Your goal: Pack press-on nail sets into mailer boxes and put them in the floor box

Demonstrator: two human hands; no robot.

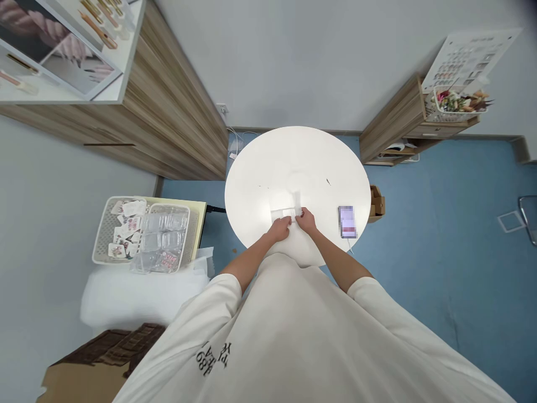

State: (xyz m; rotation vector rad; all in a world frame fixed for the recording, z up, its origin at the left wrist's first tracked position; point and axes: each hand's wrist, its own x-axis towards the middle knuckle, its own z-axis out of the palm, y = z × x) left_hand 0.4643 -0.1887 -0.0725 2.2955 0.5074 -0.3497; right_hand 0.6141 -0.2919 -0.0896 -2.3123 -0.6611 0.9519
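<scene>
On the white round table [297, 157], close to its near edge, both hands are at a small, see-through plastic case [277, 214]. Its edges blend into the glare of the tabletop, so its exact shape is hard to make out. My left hand [280, 228] has its fingers closed on the near side of the case. Beside it, my right hand [307, 220] pinches the right end, with the fingers bent. A see-through flap [297, 198] stands up just beyond the fingers. Whatever may be inside the case cannot be made out.
A phone [347, 221] with a cable lies at the table's right. Left of the table, white baskets [100, 232] hold printed cards and clear plastic boxes. Wooden cabinets [184, 106] stand at the back left, a smaller wooden cabinet [392, 120] at the back right. A cardboard box [376, 202] is on the floor.
</scene>
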